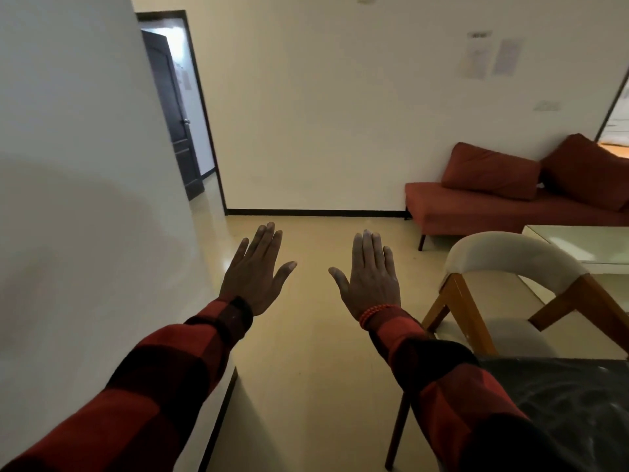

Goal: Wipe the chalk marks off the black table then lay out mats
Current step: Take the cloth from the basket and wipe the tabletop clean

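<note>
Head view: both arms stretched forward in red-and-black checked sleeves, palms down over the pale glossy floor (306,369). Left hand (256,272) flat, fingers straight and together, grasping nothing. Right hand (369,274) likewise flat and released, a red beaded bracelet (371,313) at its wrist. Black table (565,403) at lower right, just beside the right sleeve, its dark top smeared with faint whitish chalk marks (578,396). No containers or mats in view. Beyond the table a wooden chair with a curved cream padded back (507,257), and past it a glass-topped low table (578,240). Against the far cream wall a rust-red sofa (493,206) with two matching cushions. Two paper sheets (490,57) pinned high on that wall. At left a white wall close by, then a dark door (170,110) ajar in a dark-framed doorway.
</note>
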